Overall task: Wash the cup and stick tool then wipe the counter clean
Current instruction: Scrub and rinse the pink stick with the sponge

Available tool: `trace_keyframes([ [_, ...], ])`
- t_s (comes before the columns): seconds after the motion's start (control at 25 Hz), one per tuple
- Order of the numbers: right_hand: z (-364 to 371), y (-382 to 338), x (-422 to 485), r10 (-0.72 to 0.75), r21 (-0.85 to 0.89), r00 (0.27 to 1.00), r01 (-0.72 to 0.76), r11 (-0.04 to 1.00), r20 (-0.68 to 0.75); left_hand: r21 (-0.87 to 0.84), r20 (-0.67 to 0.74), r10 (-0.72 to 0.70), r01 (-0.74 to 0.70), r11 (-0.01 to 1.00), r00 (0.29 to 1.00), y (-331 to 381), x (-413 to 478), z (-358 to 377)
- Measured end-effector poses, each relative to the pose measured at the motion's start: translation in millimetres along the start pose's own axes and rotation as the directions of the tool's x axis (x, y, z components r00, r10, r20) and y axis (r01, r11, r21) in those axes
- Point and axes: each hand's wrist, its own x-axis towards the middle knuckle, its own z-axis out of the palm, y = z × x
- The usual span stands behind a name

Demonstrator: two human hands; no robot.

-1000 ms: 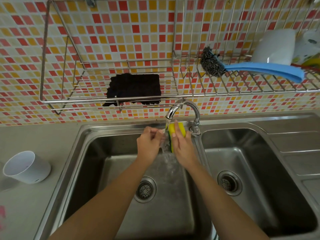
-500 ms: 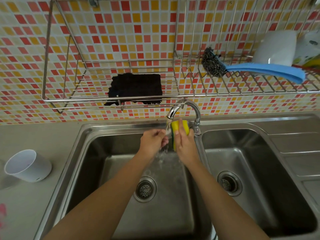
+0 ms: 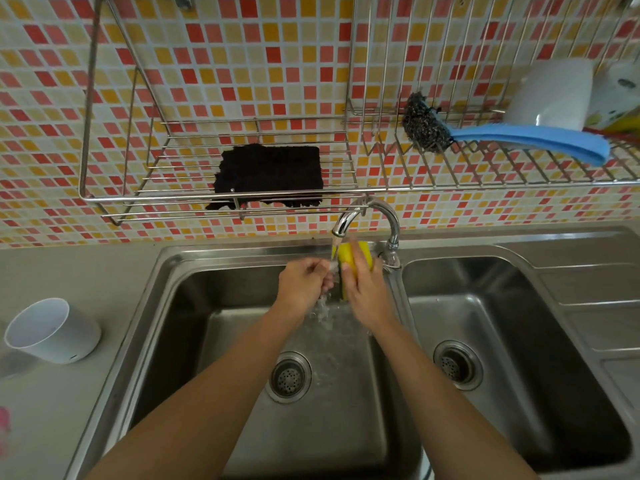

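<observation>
Both hands meet under the running tap (image 3: 366, 212) over the left sink basin (image 3: 162, 282). My right hand (image 3: 367, 294) grips a yellow and green sponge (image 3: 349, 252) held upright against the water stream. My left hand (image 3: 304, 284) is closed in a pinch right beside the sponge, on a thin pale stick tool (image 3: 330, 266) that barely shows between fingers and water. The white cup (image 3: 52, 330) lies tilted on the grey counter (image 3: 69, 271) far to the left, mouth facing up-left, away from both hands.
A wire rack on the tiled wall holds a black cloth (image 3: 270, 171), a steel scourer with a blue handle (image 3: 530, 140) and a white upturned cup (image 3: 554, 91). The right basin (image 3: 519, 341) and draining board (image 3: 595, 306) lie to the right. Something pink (image 3: 4, 420) shows at the left edge.
My left hand's fingers have curled tighter and turned under the stream. The sponge and right hand stay in nearly the same place. The cup has not moved.
</observation>
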Motion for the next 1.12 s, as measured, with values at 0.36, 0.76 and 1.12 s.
trace_keyframes([
  [0.36, -12, 56, 35, 0.125, -0.267, 0.947, -0.043, 0.963, 0.297, 0.015, -0.025, 0.038, -0.038, 0.999, 0.999, -1, 6, -23],
  [0.76, -48, 58, 29, 0.246, 0.039, 0.969, -0.247, 0.968, 0.039, 0.096, -0.024, 0.051, -0.049, 0.994, 0.998, -8, 1, -31],
  [1.12, 27, 3, -37, 0.093, -0.173, 0.983, -0.065, 0.983, 0.156, 0.506, 0.045, 0.217, -0.21, 0.837, 0.975, -34, -6, -54],
])
